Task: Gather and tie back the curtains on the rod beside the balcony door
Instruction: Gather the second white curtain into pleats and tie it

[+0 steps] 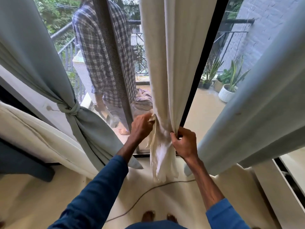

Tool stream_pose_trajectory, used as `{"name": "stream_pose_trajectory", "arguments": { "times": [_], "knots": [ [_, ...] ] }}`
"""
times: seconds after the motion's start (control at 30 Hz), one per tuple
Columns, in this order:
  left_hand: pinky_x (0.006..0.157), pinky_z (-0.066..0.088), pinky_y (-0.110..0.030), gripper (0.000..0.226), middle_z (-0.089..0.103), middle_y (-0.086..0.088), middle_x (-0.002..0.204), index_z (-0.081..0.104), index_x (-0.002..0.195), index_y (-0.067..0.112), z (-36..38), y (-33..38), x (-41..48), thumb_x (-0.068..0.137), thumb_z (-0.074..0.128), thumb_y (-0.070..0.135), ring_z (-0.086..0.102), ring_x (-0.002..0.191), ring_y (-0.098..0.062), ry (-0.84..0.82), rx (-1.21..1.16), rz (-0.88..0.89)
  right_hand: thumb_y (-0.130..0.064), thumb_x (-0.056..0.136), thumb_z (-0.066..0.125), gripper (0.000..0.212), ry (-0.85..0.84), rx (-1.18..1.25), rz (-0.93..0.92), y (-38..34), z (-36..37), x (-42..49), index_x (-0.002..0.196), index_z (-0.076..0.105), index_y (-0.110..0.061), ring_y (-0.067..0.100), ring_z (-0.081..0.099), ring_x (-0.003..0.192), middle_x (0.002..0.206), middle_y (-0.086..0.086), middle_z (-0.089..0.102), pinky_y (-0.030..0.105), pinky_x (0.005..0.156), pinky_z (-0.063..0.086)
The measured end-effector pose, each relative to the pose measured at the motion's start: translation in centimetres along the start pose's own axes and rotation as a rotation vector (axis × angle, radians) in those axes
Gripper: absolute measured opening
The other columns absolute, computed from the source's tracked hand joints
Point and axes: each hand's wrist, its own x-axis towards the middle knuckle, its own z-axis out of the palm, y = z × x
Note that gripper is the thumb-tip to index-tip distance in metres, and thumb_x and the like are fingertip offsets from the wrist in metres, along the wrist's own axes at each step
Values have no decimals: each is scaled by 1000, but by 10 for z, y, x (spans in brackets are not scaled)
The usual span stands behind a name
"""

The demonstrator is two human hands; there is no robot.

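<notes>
A cream curtain (163, 66) hangs in the middle, bunched together low down, its loose end (162, 164) dangling above the floor. My left hand (142, 127) pinches a fold of cream cloth at the bunch's left side. My right hand (185, 142) grips the bunch's right edge, fingers curled round the fabric. On the left, a pale blue-grey curtain (33, 52) is gathered and bound with a knotted tie (71, 109). Another pale blue-grey curtain (257, 100) hangs loose on the right.
A person in a checked shirt (105, 52) stands on the balcony behind the mesh door. A dark door frame (203, 63) runs down beside the cream curtain. Potted plants (228, 90) stand on the balcony at right. A thin cable (148, 192) crosses the floor near my bare feet (148, 215).
</notes>
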Motion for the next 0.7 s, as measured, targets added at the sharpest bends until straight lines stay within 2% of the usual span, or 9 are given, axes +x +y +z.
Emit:
{"name": "stream_pose_trajectory", "arguments": {
  "times": [0.03,0.1,0.23,0.33,0.4,0.47,0.5,0.6,0.7],
  "knots": [
    [69,57,-46,20,72,-6,100,61,111,31,0,-4,1,91,62,32,68,90,-33,14,31,36,-20,85,69,15,14,-16,15,5,-1,1,71,69,-14,7,61,56,58,-7,63,26,55,48],
    [65,56,-44,15,67,-8,97,68,108,29,-4,-10,-1,93,63,26,64,86,-30,62,74,138,-22,87,69,19,36,-37,45,12,-5,1,71,69,-13,18,66,60,63,-1,69,30,58,52],
    [55,48,-32,20,65,-9,89,74,107,23,-14,-12,3,95,60,16,65,73,-27,218,178,137,-25,86,69,20,36,-46,36,13,-8,0,70,70,-13,18,65,60,61,-3,68,18,57,45],
    [60,50,-35,32,74,-12,84,76,106,22,-22,6,11,88,53,10,69,71,-33,181,183,18,-18,82,73,2,-32,19,32,1,-2,-4,83,75,-19,4,58,61,64,-20,61,4,58,36],
    [60,45,-34,26,74,-16,85,76,97,12,-22,18,19,85,53,11,68,75,-38,57,75,15,-11,81,73,23,-94,107,26,-5,2,-7,103,73,-18,0,56,67,79,-19,63,0,65,39],
    [71,52,-38,28,73,-19,96,73,95,5,-21,27,24,83,56,24,68,88,-41,-129,-51,98,-7,81,71,36,-167,199,34,-13,5,-8,116,68,-15,2,59,81,96,-9,67,0,72,40],
    [79,54,-40,30,72,-17,102,72,100,4,-20,28,25,84,59,27,68,95,-38,-213,-114,156,-8,81,69,38,-205,227,50,-16,6,-9,118,66,-16,6,62,86,100,-6,69,7,74,44],
    [86,52,-19,33,62,-6,113,61,116,0,-25,28,16,86,74,5,62,102,-12,-506,-361,233,-7,83,64,33,-280,264,88,-19,10,-12,115,67,-15,12,64,89,98,-4,69,21,77,44],
    [95,56,-33,60,66,-12,122,53,130,5,-31,14,2,75,73,-9,63,116,-25,-866,-618,140,-9,85,58,27,-283,283,115,-15,7,-15,110,69,-13,8,61,85,95,-5,67,20,76,43]
  ]
}}
